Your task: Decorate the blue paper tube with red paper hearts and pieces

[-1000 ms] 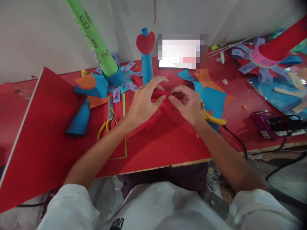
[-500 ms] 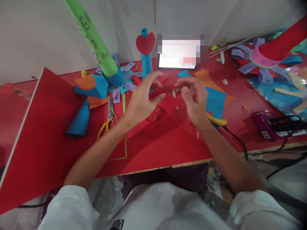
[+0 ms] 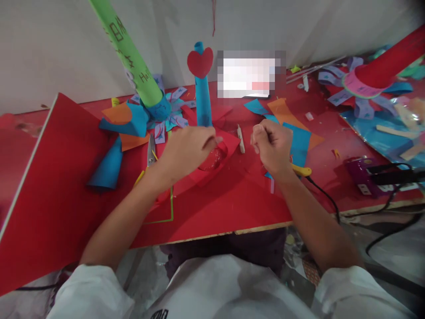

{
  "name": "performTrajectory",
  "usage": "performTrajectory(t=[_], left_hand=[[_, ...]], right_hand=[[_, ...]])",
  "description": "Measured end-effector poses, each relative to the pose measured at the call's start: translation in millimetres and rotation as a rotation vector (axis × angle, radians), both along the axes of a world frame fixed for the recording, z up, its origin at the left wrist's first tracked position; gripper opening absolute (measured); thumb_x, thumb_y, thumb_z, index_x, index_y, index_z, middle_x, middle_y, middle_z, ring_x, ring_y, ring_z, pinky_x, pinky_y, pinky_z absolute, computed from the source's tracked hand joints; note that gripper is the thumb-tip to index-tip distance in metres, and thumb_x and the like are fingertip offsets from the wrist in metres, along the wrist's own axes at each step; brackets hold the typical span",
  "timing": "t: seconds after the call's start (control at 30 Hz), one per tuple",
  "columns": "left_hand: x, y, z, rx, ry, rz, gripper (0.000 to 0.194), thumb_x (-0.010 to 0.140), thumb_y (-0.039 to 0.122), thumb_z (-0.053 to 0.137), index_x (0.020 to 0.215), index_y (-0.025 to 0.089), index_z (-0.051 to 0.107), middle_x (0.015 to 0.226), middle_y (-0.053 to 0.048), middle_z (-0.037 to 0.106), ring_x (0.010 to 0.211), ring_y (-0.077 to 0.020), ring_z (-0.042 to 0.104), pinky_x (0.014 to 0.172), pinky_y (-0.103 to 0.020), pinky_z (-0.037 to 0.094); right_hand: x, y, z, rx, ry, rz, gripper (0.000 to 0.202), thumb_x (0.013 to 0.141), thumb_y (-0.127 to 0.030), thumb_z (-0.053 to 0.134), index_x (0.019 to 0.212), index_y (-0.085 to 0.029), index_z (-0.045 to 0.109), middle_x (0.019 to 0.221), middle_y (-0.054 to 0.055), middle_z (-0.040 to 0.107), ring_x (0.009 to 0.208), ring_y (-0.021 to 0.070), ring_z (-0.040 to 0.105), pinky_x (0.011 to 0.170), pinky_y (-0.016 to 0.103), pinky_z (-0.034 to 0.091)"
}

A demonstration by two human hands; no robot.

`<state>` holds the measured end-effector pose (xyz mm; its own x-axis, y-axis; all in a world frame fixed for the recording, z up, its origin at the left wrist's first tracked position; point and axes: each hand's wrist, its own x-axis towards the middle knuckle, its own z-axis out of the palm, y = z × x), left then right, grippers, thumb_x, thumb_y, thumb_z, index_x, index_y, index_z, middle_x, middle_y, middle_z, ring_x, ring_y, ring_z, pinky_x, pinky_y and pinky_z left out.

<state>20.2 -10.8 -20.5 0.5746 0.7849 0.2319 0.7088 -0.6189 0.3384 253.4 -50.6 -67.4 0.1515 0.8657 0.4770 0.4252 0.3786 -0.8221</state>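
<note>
My left hand [image 3: 192, 148] hovers over the red paper piece in the middle of the table, back of the hand up, fingers curled inward and closed; no object shows in it. Under its fingertips lies a shiny red round piece [image 3: 212, 160] on folded red paper [image 3: 230, 141]. To the right, my right hand [image 3: 272, 144] is curled into a loose fist, with nothing seen in it. Between the hands lies a small white tube or stick [image 3: 241, 139]. Behind them stands a blue paper tube [image 3: 203, 104] bearing a red heart [image 3: 200, 63].
Scissors [image 3: 151, 150] lie beside my left wrist; a yellow-handled corded tool [image 3: 301, 170] lies by my right. A green paper tube [image 3: 142, 75], blue sheets [image 3: 300, 139], a lit screen [image 3: 249, 77], a purple box [image 3: 361, 177] and a red board [image 3: 49, 190] surround the work.
Both hands have gone from spread fingers to curled ones. My left hand has turned back-up and lowered toward the red piece; my right has closed and dropped slightly, uncovering the white tube.
</note>
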Motion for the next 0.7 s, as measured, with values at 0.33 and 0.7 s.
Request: performTrajectory(t=[0.33, 0.7], left_hand=[[40.8, -25.2, -45.7, -0.098, 0.418, -0.065, 0.026, 0.107, 0.031, 0.056, 0.122, 0.012, 0.065, 0.125, -0.016, 0.07, 0.115, -0.032, 0.07, 0.071, -0.036, 0.048], [-3.8, -10.1, -5.1, -0.219, 0.455, -0.358, 0.019, 0.093, 0.013, 0.054, 0.096, 0.022, 0.07, 0.104, -0.008, 0.075, 0.093, -0.027, 0.072, 0.069, -0.036, 0.042]], right_hand=[[-0.2, 9.4, -9.5, 0.036, 0.087, 0.013, 0.064, 0.106, -0.067, 0.05, 0.057, -0.026, 0.044, 0.05, -0.002, 0.043, 0.048, 0.0151, 0.048, 0.052, 0.036, 0.034], [9.4, 16.6, -10.5, -0.032, -0.014, 0.097, 0.053, 0.108, -0.056, 0.053, 0.065, -0.026, 0.054, 0.056, -0.002, 0.055, 0.053, 0.0156, 0.053, 0.058, 0.035, 0.04]])
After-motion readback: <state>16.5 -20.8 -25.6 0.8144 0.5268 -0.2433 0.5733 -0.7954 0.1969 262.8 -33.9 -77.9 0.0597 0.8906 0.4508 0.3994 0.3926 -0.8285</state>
